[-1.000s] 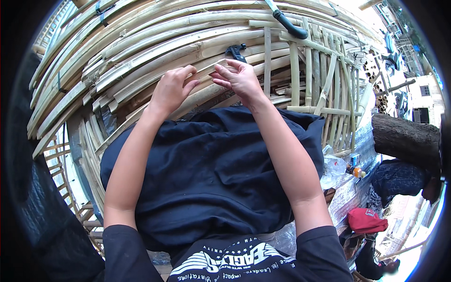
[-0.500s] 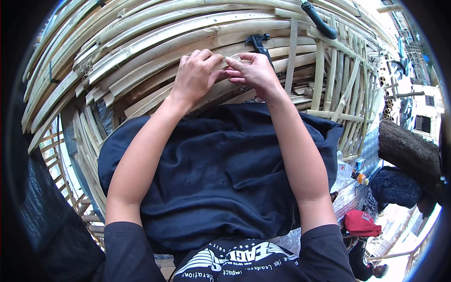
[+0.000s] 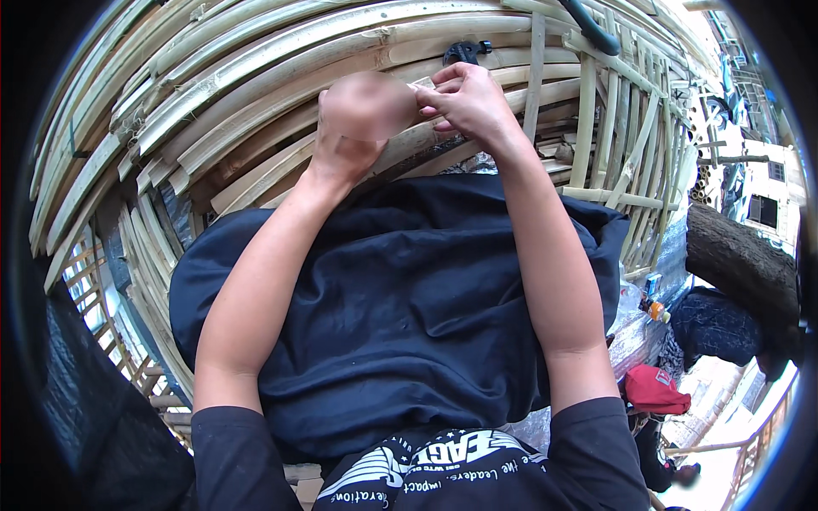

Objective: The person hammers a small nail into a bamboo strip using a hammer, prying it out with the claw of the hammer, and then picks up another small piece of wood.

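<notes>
Out over the split bamboo strips (image 3: 256, 94), my two hands are close together. A blur hides the fingers of my left hand (image 3: 362, 115), so its grip cannot be read. My right hand (image 3: 473, 106) has thumb and fingertips pinched at a small pale piece between the hands, too small to make out. Just beyond the right hand lies a dark hammer (image 3: 464, 53), its head showing and its handle mostly hidden behind that hand. Dark blue cloth (image 3: 400, 298) covers my lap beneath both forearms.
A bamboo lattice frame (image 3: 626, 128) stands at the right, with a dark curved handle (image 3: 592, 30) above it. Farther right are a thick log (image 3: 737, 255), a small bottle with an orange cap (image 3: 658, 312) and a red cloth item (image 3: 656, 390). Part of another person shows at the lower right.
My right hand has shifted slightly up and right, covering more of the hammer's handle. The left hand stays near it, now blurred. The whole view has tilted a little.
</notes>
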A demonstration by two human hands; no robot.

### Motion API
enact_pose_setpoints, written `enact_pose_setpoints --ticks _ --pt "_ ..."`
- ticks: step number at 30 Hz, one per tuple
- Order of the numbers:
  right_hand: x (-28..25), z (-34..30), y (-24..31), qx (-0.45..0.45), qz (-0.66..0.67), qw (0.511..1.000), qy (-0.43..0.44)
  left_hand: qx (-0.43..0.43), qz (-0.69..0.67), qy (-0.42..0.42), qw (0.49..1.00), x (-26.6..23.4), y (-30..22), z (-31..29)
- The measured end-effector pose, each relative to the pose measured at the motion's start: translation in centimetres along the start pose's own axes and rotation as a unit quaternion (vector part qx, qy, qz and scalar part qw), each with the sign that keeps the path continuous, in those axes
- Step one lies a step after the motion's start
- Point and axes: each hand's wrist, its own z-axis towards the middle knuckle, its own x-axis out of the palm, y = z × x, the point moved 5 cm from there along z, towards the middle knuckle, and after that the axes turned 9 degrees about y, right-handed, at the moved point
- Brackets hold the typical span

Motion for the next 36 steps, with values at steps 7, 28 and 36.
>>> enact_pose_setpoints --ticks 7,28,36 --pt "-0.1 0.1 -0.1 -0.007 0.004 1.000 0.016 0.010 -0.009 -0.015 1.000 0.0 0.2 0.3" --pt "-1.0 -2.6 1.6 -0.095 -0.152 0.979 -0.098 -0.001 -0.084 -0.018 0.996 0.8 0.7 1.7" --pt "-3.0 -7.3 -1.9 -0.111 -0.392 0.866 -0.291 -0.007 -0.097 -0.010 0.995 0.9 0.6 2.0"
